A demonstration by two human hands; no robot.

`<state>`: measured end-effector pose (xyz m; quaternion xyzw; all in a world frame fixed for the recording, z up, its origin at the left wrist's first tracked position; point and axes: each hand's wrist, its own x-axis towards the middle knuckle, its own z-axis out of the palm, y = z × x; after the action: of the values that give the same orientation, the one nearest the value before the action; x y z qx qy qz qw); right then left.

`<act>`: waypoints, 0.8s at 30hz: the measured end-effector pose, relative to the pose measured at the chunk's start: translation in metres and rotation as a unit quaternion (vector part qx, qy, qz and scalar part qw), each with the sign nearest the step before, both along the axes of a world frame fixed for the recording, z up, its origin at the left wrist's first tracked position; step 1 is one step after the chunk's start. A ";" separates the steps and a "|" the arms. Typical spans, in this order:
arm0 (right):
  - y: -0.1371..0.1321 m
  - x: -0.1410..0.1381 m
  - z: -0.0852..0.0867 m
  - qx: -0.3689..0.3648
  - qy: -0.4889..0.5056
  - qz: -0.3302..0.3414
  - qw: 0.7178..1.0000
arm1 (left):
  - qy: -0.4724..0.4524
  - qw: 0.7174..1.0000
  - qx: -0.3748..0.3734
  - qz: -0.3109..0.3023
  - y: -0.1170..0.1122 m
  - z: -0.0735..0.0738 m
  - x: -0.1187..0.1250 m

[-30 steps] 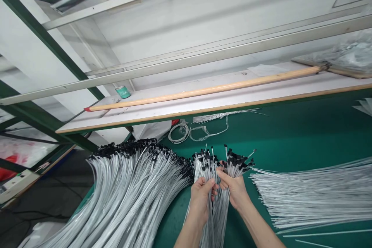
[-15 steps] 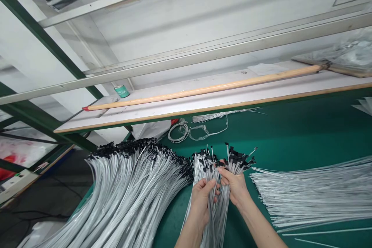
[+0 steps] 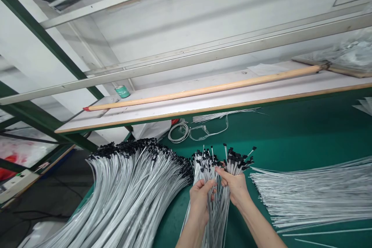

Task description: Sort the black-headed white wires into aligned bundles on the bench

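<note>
Both hands work at a bundle of thin grey cables (image 3: 213,209) with small black connectors on the far ends. My left hand (image 3: 200,201) is closed around the left part of the bundle, thumb on top, a little below the connectors. Higher up and to the right, my right hand (image 3: 235,185) grips a separate clump of the cables, whose black connectors (image 3: 236,159) fan out above it. Its thumb and forefinger reach left to the cables by the left hand. Some fingers of both hands are hidden among the cables.
A large pile of grey cables with black ends (image 3: 130,190) lies close on the left. More cables (image 3: 316,192) lie on the green table at the right. Behind are a coiled cable (image 3: 178,132) and a shelf (image 3: 162,113) bearing a wooden pole (image 3: 203,90) and a green can (image 3: 122,91).
The left hand has shifted slightly to the left with its cables. The connectors in the right hand's clump have moved slightly left. Both hands keep their hold.
</note>
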<state>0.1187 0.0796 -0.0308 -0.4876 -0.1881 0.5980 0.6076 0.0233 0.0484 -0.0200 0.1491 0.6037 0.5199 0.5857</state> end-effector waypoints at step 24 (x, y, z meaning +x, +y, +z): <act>-0.004 -0.002 -0.001 -0.030 -0.047 -0.030 0.998 | 0.005 0.999 -0.003 0.038 0.001 0.000 0.003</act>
<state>0.1171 0.0760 -0.0315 -0.5387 -0.1836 0.5615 0.6006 0.0261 0.0493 -0.0198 0.1274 0.6133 0.5391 0.5630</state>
